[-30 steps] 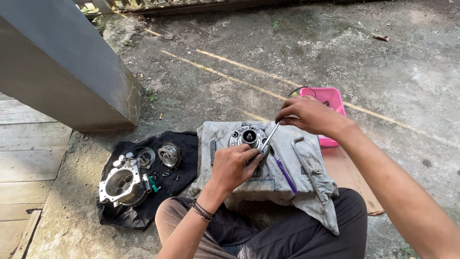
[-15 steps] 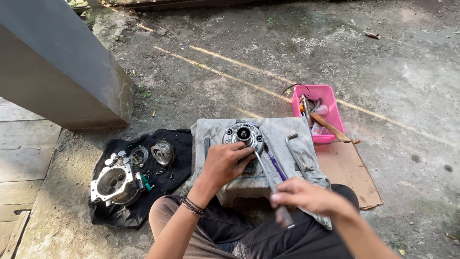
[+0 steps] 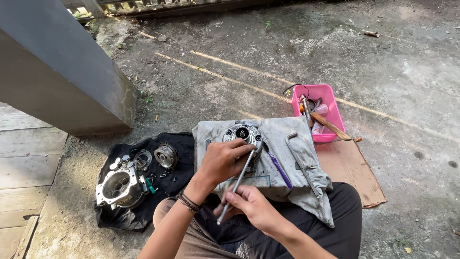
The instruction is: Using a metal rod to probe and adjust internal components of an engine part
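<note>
Your left hand point(image 3: 221, 160) rests curled over the near edge of the round metal engine part point(image 3: 243, 135), steadying it on the grey cloth point(image 3: 282, 148) draped over your lap. Your right hand point(image 3: 251, 204) is clenched around the lower end of a long metal rod tool point(image 3: 235, 186). The rod's long axis runs from your right hand, low and near your body, up and slightly right toward the engine part, its upper tip meeting the part just beside your left fingers. So the part lies ahead of both hands, with the left hand the nearer one.

On the cloth beside the part lie a purple-handled tool point(image 3: 278, 168) and a bent metal wrench point(image 3: 299, 160). A pink tray point(image 3: 330, 117) of tools sits beyond, on cardboard point(image 3: 352, 170). To your left, a black cloth point(image 3: 124, 216) carries a metal housing point(image 3: 117, 187) and small round parts. The ground is rough, bare concrete outdoors, with a grey pillar point(image 3: 52, 72) and wooden boards to the left.
</note>
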